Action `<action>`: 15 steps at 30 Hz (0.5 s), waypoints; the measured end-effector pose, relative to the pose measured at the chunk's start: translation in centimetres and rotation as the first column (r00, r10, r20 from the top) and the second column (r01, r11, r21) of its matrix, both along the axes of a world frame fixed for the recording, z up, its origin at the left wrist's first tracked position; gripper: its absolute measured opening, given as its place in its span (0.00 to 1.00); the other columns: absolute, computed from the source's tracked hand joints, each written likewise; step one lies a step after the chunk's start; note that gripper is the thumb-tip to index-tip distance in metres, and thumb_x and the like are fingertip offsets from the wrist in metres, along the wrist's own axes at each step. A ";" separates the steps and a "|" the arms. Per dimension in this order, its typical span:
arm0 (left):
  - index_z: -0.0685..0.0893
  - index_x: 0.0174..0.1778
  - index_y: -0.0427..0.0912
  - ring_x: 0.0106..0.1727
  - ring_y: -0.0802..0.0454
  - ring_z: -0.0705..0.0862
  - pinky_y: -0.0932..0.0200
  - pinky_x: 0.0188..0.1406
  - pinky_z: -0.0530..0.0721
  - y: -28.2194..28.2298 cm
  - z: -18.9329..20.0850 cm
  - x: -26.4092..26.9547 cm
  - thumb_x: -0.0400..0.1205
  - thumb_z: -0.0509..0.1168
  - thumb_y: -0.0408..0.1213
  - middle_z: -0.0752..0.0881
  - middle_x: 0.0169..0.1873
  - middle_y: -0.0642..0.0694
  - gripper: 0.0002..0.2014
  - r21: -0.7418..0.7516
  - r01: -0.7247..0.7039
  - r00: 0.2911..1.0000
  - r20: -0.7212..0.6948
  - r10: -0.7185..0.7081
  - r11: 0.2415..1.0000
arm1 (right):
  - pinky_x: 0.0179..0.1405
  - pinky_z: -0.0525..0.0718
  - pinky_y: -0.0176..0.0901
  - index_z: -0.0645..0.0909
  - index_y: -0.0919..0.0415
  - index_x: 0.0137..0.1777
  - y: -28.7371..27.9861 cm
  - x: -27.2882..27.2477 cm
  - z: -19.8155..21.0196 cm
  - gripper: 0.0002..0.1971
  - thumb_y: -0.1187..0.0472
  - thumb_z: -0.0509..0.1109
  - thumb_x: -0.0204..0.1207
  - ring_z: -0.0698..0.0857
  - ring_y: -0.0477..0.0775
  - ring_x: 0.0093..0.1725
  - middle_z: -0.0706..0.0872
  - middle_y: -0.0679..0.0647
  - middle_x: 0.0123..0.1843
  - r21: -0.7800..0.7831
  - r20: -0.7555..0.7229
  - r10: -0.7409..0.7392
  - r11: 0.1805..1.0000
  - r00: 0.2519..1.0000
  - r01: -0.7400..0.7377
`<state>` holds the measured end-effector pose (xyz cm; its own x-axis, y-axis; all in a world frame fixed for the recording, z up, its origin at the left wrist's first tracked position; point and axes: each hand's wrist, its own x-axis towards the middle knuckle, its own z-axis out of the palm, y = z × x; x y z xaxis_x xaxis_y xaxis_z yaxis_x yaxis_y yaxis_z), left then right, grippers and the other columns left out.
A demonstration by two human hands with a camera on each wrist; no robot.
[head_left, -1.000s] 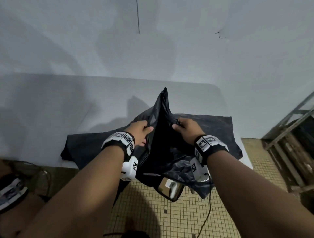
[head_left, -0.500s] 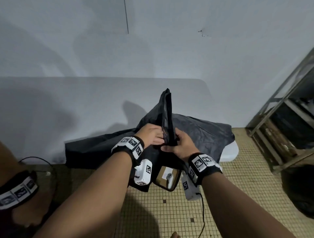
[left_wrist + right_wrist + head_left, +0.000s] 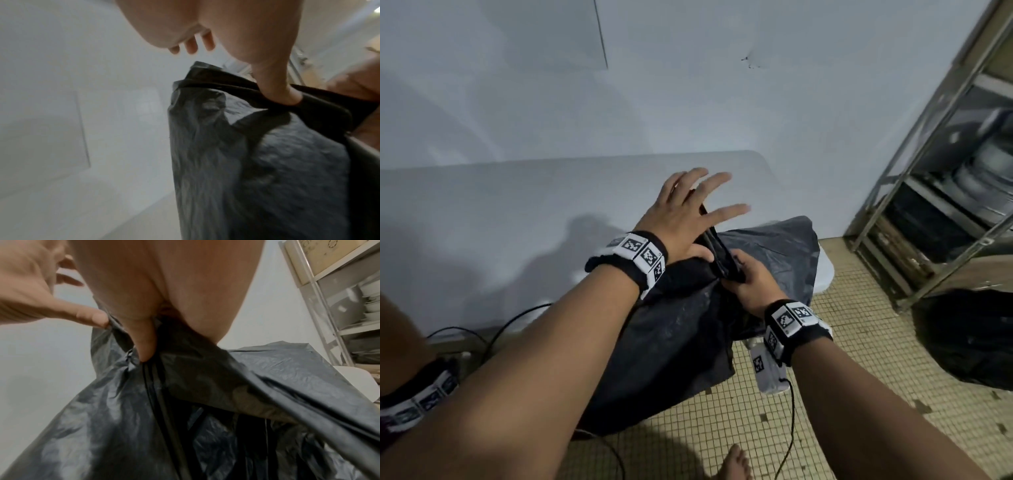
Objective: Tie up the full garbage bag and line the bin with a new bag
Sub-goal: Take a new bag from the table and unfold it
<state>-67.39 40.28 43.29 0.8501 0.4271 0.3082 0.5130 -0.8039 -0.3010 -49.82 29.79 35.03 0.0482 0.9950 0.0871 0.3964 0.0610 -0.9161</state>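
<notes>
I see my left hand (image 3: 685,219) has let go of the new bag (image 3: 688,342): half a second ago it pinched the raised edge, now its fingers fan out straight, thumb hooked against the film. My right hand (image 3: 748,279) keeps its grip clamped on the gathered edge. The bag drapes from the tabletop (image 3: 517,212) edge toward the floor. I judge I'm working the mouth open, lining not yet begun.
</notes>
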 end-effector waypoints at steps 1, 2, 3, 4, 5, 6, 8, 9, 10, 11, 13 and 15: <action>0.70 0.78 0.66 0.86 0.38 0.49 0.32 0.84 0.47 0.2 0.3 0.4 0.74 0.61 0.70 0.59 0.86 0.49 0.35 0.029 0.048 0.993 -0.110 -0.045 0.998 | 0.51 0.80 0.24 0.80 0.61 0.63 -0.3 0.0 0.2 0.21 0.80 0.71 0.74 0.87 0.32 0.47 0.89 0.49 0.52 -0.014 -0.013 0.009 1.000 1.000 -0.009; 0.78 0.73 0.65 0.88 0.41 0.47 0.33 0.85 0.38 0.4 0.5 0.7 0.78 0.58 0.69 0.63 0.85 0.52 0.28 0.012 0.095 0.972 -0.216 -0.090 0.995 | 0.51 0.82 0.28 0.79 0.62 0.64 -0.6 0.0 0.2 0.21 0.80 0.71 0.74 0.87 0.37 0.48 0.89 0.53 0.53 -0.029 -0.034 0.012 1.000 0.999 -0.013; 0.84 0.65 0.62 0.88 0.45 0.50 0.37 0.84 0.33 0.6 0.5 0.9 0.82 0.56 0.67 0.72 0.81 0.54 0.23 -0.040 0.108 0.946 -0.303 -0.115 0.993 | 0.52 0.84 0.32 0.78 0.64 0.65 -1.0 0.0 0.3 0.21 0.80 0.71 0.74 0.88 0.44 0.48 0.89 0.55 0.53 -0.041 -0.055 0.007 0.999 0.998 -0.009; 0.86 0.60 0.58 0.86 0.48 0.60 0.41 0.85 0.36 0.6 0.4 1.2 0.85 0.55 0.65 0.81 0.73 0.54 0.22 -0.111 0.081 0.923 -0.367 -0.117 0.990 | 0.53 0.85 0.38 0.77 0.65 0.65 -1.3 0.0 0.3 0.22 0.81 0.71 0.74 0.87 0.49 0.48 0.88 0.56 0.53 -0.055 -0.092 -0.003 0.999 0.996 -0.002; 0.86 0.57 0.54 0.80 0.48 0.71 0.43 0.86 0.48 0.4 0.4 1.3 0.86 0.53 0.63 0.87 0.63 0.51 0.21 -0.190 0.017 0.910 -0.403 -0.093 0.982 | 0.53 0.86 0.43 0.76 0.64 0.66 -1.8 0.0 0.3 0.22 0.80 0.72 0.74 0.87 0.51 0.48 0.88 0.57 0.51 -0.071 -0.122 -0.022 0.997 0.992 0.014; 0.83 0.56 0.51 0.70 0.45 0.81 0.45 0.77 0.67 0.0 0.3 1.4 0.88 0.53 0.61 0.88 0.52 0.48 0.21 -0.277 -0.059 0.914 -0.402 -0.060 0.959 | 0.53 0.87 0.49 0.75 0.61 0.66 -2.2 0.0 0.2 0.23 0.77 0.74 0.74 0.87 0.52 0.47 0.89 0.57 0.50 -0.089 -0.157 -0.044 0.996 0.987 0.030; 0.78 0.50 0.49 0.50 0.38 0.85 0.51 0.42 0.76 -0.2 -0.5 1.1 0.89 0.53 0.59 0.79 0.35 0.49 0.18 -0.401 -0.127 0.955 -0.298 0.001 0.907 | 0.54 0.87 0.52 0.72 0.50 0.68 -3.2 0.1 0.0 0.29 0.63 0.81 0.72 0.88 0.52 0.49 0.90 0.56 0.52 -0.091 -0.068 -0.104 0.991 0.992 0.098; 0.75 0.46 0.50 0.44 0.38 0.84 0.53 0.36 0.71 -0.1 -0.9 0.9 0.89 0.54 0.58 0.75 0.31 0.51 0.16 -0.448 -0.124 0.976 -0.214 0.028 0.886 | 0.57 0.85 0.50 0.69 0.46 0.71 -3.8 0.1 -0.2 0.35 0.53 0.84 0.68 0.88 0.52 0.53 0.89 0.55 0.55 -0.066 0.068 -0.130 0.989 0.989 0.135; 0.73 0.43 0.51 0.41 0.39 0.82 0.54 0.34 0.69 -0.1 -1.3 0.6 0.89 0.55 0.57 0.73 0.30 0.52 0.16 -0.492 -0.121 0.989 -0.139 0.060 0.862 | 0.61 0.84 0.50 0.66 0.43 0.74 -4.4 0.0 -0.4 0.42 0.44 0.85 0.64 0.87 0.53 0.58 0.87 0.54 0.60 -0.032 0.196 -0.152 0.986 0.969 0.161; 0.72 0.40 0.51 0.39 0.40 0.80 0.54 0.34 0.69 -0.2 -1.4 0.4 0.89 0.56 0.56 0.73 0.30 0.51 0.16 -0.531 -0.121 0.993 -0.077 0.095 0.838 | 0.64 0.83 0.51 0.63 0.42 0.76 -5.0 -0.3 -0.6 0.47 0.38 0.84 0.61 0.85 0.54 0.63 0.85 0.53 0.65 -0.007 0.292 -0.177 0.982 0.940 0.187; 0.73 0.37 0.50 0.36 0.42 0.78 0.53 0.35 0.72 -0.3 -1.6 0.1 0.88 0.58 0.55 0.76 0.30 0.49 0.18 -0.595 -0.123 0.987 0.007 0.158 0.794 | 0.69 0.81 0.58 0.59 0.41 0.79 -6.2 -0.9 -1.3 0.50 0.31 0.81 0.60 0.83 0.56 0.69 0.82 0.52 0.72 0.033 0.368 -0.247 0.967 0.896 0.253; 0.76 0.36 0.47 0.37 0.44 0.79 0.53 0.36 0.73 -0.6 -1.9 -0.4 0.88 0.60 0.53 0.78 0.31 0.49 0.18 -0.639 -0.120 0.976 0.066 0.209 0.760 | 0.67 0.83 0.60 0.59 0.41 0.79 -7.1 -1.5 -2.1 0.49 0.31 0.80 0.62 0.85 0.58 0.67 0.84 0.53 0.70 0.027 0.328 -0.276 0.959 0.904 0.283</action>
<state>-67.78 39.67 41.37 0.7220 0.6917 0.0191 0.6519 -0.6892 0.3164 -51.32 22.71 32.90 0.2974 0.9466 0.1246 0.6698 -0.1139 -0.7337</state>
